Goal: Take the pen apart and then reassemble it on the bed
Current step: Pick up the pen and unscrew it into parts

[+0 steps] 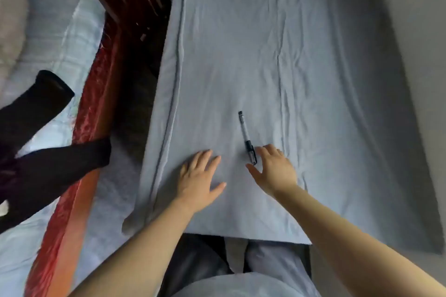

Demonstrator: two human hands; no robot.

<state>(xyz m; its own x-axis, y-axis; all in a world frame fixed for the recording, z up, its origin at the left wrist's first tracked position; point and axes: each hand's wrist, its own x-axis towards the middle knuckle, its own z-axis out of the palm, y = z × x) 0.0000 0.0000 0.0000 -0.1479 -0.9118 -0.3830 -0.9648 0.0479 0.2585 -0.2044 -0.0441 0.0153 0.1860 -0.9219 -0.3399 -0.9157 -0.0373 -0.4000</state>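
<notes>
A clear-barrelled pen (pixel 246 137) with a black cap and grip lies whole on the pale blue bed sheet (pixel 301 67), its length running away from me. My right hand (pixel 274 169) hovers at the pen's near end, fingers spread, thumb and fingertips on either side of the cap without closing on it. My left hand (pixel 200 179) rests flat and open on the sheet, a hand's width left of the pen.
A dark red wooden bed frame (pixel 101 94) with slats runs along the left of the mattress. Black fabric (pixel 41 142) drapes over it onto another bed at far left. The mattress's near edge (pixel 241 236) is just above my legs. A grey wall borders the right.
</notes>
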